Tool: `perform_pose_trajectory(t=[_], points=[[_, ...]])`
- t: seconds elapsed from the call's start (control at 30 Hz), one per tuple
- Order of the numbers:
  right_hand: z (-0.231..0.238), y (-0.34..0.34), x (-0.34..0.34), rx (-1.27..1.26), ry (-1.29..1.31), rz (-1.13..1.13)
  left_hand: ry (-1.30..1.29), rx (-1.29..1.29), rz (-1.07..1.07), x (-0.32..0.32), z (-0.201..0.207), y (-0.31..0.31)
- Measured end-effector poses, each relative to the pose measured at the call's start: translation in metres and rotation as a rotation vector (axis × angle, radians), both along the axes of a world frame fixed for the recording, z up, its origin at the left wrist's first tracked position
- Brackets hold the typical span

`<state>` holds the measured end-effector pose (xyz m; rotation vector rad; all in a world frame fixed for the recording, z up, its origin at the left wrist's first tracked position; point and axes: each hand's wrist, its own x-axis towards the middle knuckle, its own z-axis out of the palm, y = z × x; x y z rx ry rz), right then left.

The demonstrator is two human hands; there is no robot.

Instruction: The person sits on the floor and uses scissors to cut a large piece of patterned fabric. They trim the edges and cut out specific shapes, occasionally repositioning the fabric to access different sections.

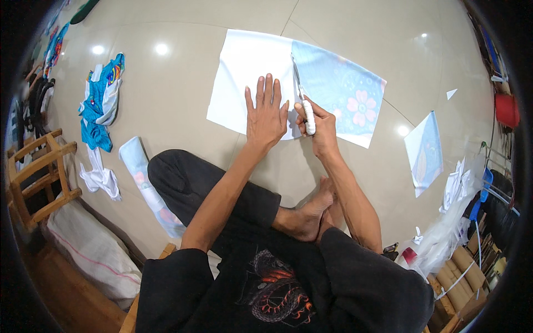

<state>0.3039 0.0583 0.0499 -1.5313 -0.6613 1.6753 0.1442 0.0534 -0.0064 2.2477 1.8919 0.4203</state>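
Observation:
A wide piece of fabric point(361, 83) lies on the tiled floor in front of me, white on its left part and pale blue with pink flowers on its right. My left hand point(267, 114) rests flat on the white part, fingers stretched out. In my right hand point(321, 123) is a pair of scissors point(297, 75) with white-wrapped handles. Their blades point away from me along the border between the white and the printed parts. Whether the blades are apart is hard to make out.
To the left lie a folded printed cloth strip point(145, 177), blue and white cloth scraps point(102, 102) and a wooden stool point(41, 175) beside a white sack point(91, 250). On the right are a printed offcut point(425, 152), clear plastic point(444, 238) and a red container point(506, 111).

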Motion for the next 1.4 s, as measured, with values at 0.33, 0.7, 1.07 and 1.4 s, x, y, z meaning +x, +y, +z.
perform_pose_trajectory(t=[0.33,0.7,1.07,1.4], points=[[-0.011,-0.009,-0.020,0.046,0.030,-0.049,-0.063,0.012,-0.005,-0.002,0.004,0.002],[-0.014,0.017,-0.040,0.081,0.142,-0.153,-0.357,0.053,0.011,-0.007,0.004,0.004],[-0.018,0.022,-0.057,0.122,0.198,-0.225,-0.512,0.074,0.021,-0.011,0.006,0.003],[-0.022,0.040,-0.077,0.153,0.253,-0.321,-0.574,0.084,0.022,-0.013,0.004,0.002]])
